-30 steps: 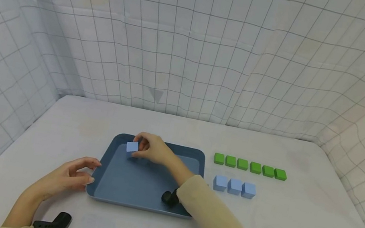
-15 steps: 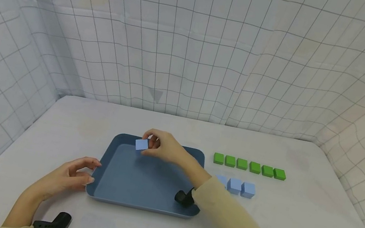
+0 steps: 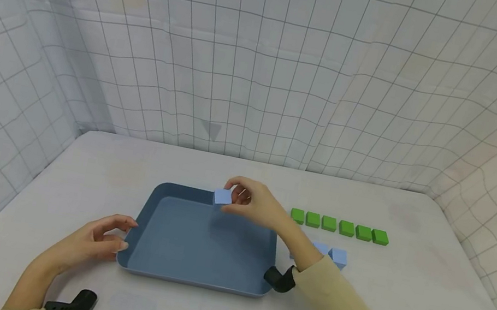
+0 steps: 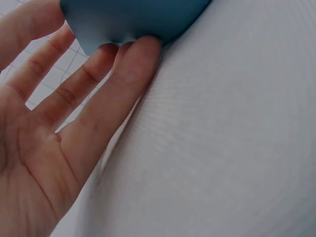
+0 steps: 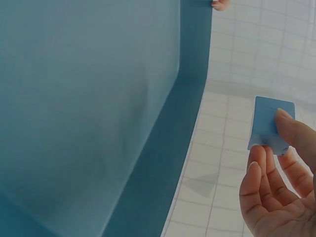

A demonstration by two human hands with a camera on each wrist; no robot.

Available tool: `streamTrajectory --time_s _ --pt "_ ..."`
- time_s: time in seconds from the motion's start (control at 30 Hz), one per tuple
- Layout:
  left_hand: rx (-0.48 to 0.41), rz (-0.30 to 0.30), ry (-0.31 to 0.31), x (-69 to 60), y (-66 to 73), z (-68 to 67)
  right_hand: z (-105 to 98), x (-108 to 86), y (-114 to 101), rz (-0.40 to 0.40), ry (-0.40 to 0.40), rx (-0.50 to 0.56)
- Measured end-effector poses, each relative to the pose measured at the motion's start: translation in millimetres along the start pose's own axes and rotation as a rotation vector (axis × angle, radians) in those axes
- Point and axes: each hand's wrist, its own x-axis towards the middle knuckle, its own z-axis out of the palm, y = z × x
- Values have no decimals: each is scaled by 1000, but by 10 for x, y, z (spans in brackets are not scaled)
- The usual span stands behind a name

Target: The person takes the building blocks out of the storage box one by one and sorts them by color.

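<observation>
A small light-blue cube (image 3: 223, 197) is pinched between the thumb and fingers of my right hand (image 3: 261, 205), held up over the back part of the blue-grey tray (image 3: 201, 252). In the right wrist view, the thumb lies across one face of the cube (image 5: 265, 118). My left hand (image 3: 89, 241) rests at the tray's left side with loosely bent fingers. The left wrist view shows its fingertips touching the outside of the tray wall (image 4: 138, 19). No objects lie on the visible tray floor.
Several green blocks (image 3: 328, 224) stand in a row right of the tray. In front of them are light-blue cubes (image 3: 337, 257), partly hidden by my right forearm. Black wrist devices (image 3: 280, 278) sit on both wrists. Gridded white sheeting (image 3: 263, 69) hangs around the white table (image 3: 404, 293).
My right hand has moved right and slightly away with the blue cube, from the tray's back left toward its back middle. My left hand and the tray have stayed still.
</observation>
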Motion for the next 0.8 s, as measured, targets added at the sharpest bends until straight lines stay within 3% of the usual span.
streamTrajectory --time_s 0.8 --pt "9 -17 16 -19 9 13 -510 -931 347 77 154 5"
